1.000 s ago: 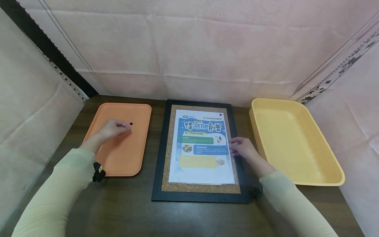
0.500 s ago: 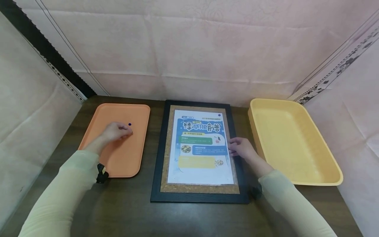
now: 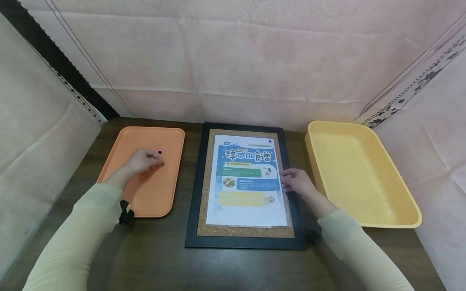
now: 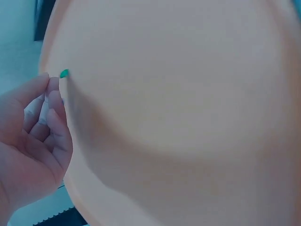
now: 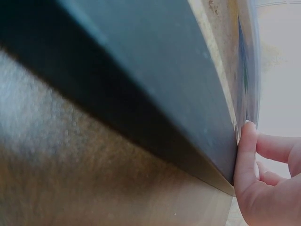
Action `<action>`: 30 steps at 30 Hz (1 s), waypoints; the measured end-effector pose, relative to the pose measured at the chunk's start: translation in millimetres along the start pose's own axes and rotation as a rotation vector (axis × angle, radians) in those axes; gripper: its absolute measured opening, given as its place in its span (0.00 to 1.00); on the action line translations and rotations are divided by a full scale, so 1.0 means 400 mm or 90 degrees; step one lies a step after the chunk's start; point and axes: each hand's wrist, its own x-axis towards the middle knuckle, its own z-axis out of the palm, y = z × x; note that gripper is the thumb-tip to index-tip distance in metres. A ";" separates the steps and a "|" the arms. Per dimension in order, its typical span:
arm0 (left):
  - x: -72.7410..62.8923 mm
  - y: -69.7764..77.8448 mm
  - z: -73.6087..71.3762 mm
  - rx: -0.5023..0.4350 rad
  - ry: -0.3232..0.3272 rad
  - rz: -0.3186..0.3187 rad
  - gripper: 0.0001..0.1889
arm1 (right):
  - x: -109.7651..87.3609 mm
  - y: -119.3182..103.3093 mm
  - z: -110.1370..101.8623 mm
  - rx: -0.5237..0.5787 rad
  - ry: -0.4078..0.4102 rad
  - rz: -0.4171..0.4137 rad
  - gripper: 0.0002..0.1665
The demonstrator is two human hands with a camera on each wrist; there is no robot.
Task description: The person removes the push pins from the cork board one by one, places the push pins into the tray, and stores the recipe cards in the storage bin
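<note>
While the left hand [image 3: 142, 161] rests on the orange tray [image 3: 171, 141] at about 9 o'clock on the dark wooden surface [image 3: 160, 250], its fingertips [image 4: 52, 92] are bunched together beside a small green pin [image 4: 64, 73]; whether they actually pinch it I cannot tell, since the wrist view shows the pin just past the fingertips. A dark blue pin [image 3: 159, 152] lies on the tray just beyond the hand, toward 12 o'clock. The right hand [image 3: 299, 182] sits at the 3 o'clock edge of the black-framed cork board [image 3: 204, 169], its fingers loosely curled, with a fingertip [image 5: 246, 141] against the frame's side. A printed poster [image 3: 247, 182] lies on the cork. The yellow tray [image 3: 400, 194] stands at 3 o'clock, close beside the board.
</note>
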 end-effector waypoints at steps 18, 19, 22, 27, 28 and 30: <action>0.071 0.243 -0.017 -0.106 0.028 0.064 0.19 | -0.001 0.001 -0.005 0.003 -0.006 0.004 0.26; 0.079 0.259 -0.012 -0.111 0.026 0.065 0.19 | -0.001 0.002 -0.005 0.005 -0.005 0.005 0.26; 0.097 0.305 0.006 -0.120 0.017 0.064 0.18 | 0.000 0.002 -0.003 0.009 -0.005 0.001 0.26; 0.120 0.373 0.037 -0.137 0.003 0.069 0.18 | 0.003 0.003 -0.001 0.016 -0.003 0.000 0.26; 0.124 0.385 0.043 -0.141 0.001 0.072 0.18 | 0.003 0.003 -0.001 0.016 -0.004 0.000 0.26; 0.133 0.406 0.057 -0.151 0.000 0.076 0.18 | 0.003 0.003 0.000 0.015 -0.002 0.002 0.25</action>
